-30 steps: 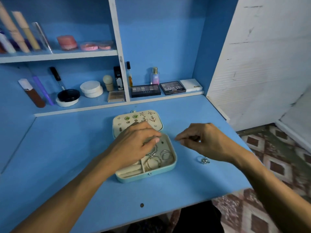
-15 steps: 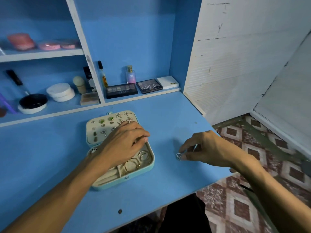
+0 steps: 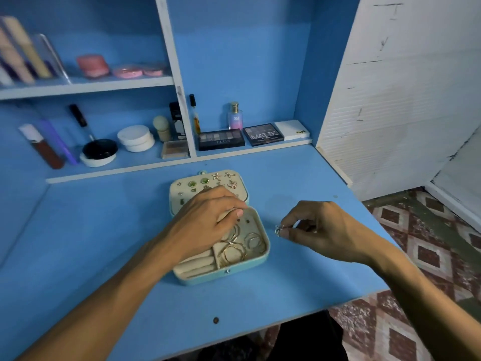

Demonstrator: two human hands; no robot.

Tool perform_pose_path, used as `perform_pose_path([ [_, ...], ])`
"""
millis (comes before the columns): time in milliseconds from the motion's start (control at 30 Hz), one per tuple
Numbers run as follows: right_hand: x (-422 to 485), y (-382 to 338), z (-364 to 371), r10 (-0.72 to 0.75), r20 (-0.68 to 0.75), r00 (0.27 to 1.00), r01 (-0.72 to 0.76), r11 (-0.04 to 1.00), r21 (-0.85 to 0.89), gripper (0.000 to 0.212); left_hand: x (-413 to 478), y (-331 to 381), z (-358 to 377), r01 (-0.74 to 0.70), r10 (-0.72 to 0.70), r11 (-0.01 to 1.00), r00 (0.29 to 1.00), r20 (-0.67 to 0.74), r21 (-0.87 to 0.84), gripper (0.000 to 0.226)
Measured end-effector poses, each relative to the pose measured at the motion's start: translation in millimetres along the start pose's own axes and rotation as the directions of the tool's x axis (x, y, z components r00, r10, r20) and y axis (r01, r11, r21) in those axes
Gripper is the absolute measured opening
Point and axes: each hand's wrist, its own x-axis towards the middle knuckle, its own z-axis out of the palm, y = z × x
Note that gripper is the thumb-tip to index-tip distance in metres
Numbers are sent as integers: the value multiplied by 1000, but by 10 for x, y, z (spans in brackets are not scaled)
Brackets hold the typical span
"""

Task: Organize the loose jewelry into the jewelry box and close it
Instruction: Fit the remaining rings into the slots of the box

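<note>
A pale teal jewelry box (image 3: 261, 258) lies open in the middle of the blue desk. Its cream lid (image 3: 208, 182) lies flat behind it, studded with small earrings. Several gold hoops (image 3: 235, 250) sit in the tray's right compartment, and cream ring rolls (image 3: 197, 265) fill the front left. My left hand (image 3: 205, 225) rests on the tray's back left part with bent fingers, hiding that area; I see nothing held in it. My right hand (image 3: 320, 230) hovers just right of the box and pinches a small silver jewelry piece (image 3: 278, 229) between thumb and forefinger.
The blue desk (image 3: 104, 230) ends at a front edge near my body and at a right edge above a patterned floor. A low shelf behind the box carries eyeshadow palettes (image 3: 221, 139), a perfume bottle (image 3: 235, 115), compacts and brushes. A white wall (image 3: 403, 100) stands at the right.
My right hand reached to the small silver piece on the desk, took hold of it and lifted it toward the box. My left hand stayed on the box.
</note>
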Motion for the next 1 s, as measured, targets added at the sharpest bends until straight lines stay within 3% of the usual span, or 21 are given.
perform_pose_path([
  [367,600,-601,492,-188,159,969,144,956,257,11,-833,-463,-398,239,-229,971,948,-222,19,31],
  [667,783,-872,705,-212,395,894,204,977,62,17,-999,-494,-372,265,-272,962,944,-188,-62,41],
  [1000,916,-1030,803,-233,448,863,306,947,-98,24,-965,-538,-352,268,-290,953,942,-167,-139,23],
])
